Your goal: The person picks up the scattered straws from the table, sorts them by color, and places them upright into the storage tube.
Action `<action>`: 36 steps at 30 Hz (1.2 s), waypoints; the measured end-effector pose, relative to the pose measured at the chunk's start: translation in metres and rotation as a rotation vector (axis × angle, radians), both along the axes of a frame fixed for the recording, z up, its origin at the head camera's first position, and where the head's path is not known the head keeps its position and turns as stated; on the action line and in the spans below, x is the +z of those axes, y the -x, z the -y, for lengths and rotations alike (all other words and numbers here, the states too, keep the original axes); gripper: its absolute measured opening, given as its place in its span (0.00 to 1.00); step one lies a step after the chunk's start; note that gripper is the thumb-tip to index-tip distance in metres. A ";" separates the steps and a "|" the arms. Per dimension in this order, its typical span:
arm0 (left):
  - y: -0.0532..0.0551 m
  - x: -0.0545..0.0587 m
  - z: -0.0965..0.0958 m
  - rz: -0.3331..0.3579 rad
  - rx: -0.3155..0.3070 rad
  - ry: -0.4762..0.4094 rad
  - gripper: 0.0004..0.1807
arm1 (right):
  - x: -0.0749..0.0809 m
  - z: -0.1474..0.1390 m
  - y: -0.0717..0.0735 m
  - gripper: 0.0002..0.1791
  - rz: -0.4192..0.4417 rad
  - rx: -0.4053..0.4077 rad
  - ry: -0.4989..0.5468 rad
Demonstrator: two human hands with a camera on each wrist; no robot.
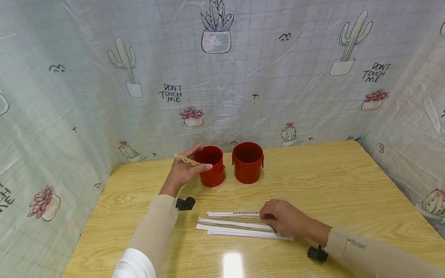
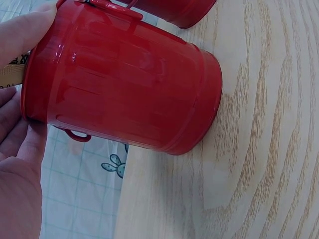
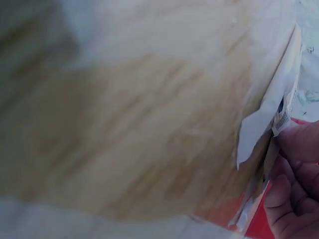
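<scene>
You can pass over the table (image 1: pixel 306 176) right of the right bucket (image 1: pixel 248 171), but white packets (image 1: pixel 236 230) lie in front, your left hand (image 1: pixel 186 169) crowds the left bucket (image 1: pixel 212 177), and the gap between seems narrow.

In the head view, the light is soft and rather even, but one white strip of glare on the wooden table (image 1: pixel 306 176) hides the grain near the lower edge. The insides of the red buckets (image 1: pixel 248 174) are dark, and the patterned curtain (image 1: pixel 300 86) looks stretched towards the sides. The left wrist view is quite sharp, with pale shine on the nearest bucket and a faint shadow by its base. The right wrist view is hazy and mostly blurred; the right hand (image 3: pixel 296 191) appears somewhat clearer.
</scene>
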State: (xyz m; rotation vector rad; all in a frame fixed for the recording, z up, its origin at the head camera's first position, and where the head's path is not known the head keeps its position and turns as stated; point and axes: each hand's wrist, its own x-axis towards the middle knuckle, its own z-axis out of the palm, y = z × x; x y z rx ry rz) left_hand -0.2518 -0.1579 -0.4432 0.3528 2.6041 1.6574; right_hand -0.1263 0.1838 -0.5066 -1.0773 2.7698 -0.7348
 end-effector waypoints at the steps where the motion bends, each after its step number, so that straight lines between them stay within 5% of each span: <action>1: 0.000 0.000 0.000 -0.002 0.001 0.000 0.45 | 0.001 0.001 0.000 0.07 -0.003 0.001 -0.017; 10: 0.001 -0.001 0.000 0.000 -0.002 0.007 0.45 | 0.008 0.004 -0.007 0.14 -0.069 0.075 -0.220; 16: 0.001 -0.001 0.000 0.000 -0.002 0.001 0.46 | 0.018 0.001 -0.006 0.17 -0.231 0.132 -0.258; 27: 0.002 -0.003 0.001 -0.011 -0.010 -0.002 0.45 | 0.045 0.003 0.013 0.16 -0.367 0.071 -0.075; 36: 0.003 -0.003 0.001 -0.028 -0.014 -0.002 0.44 | 0.061 0.022 0.032 0.12 -0.536 0.115 0.147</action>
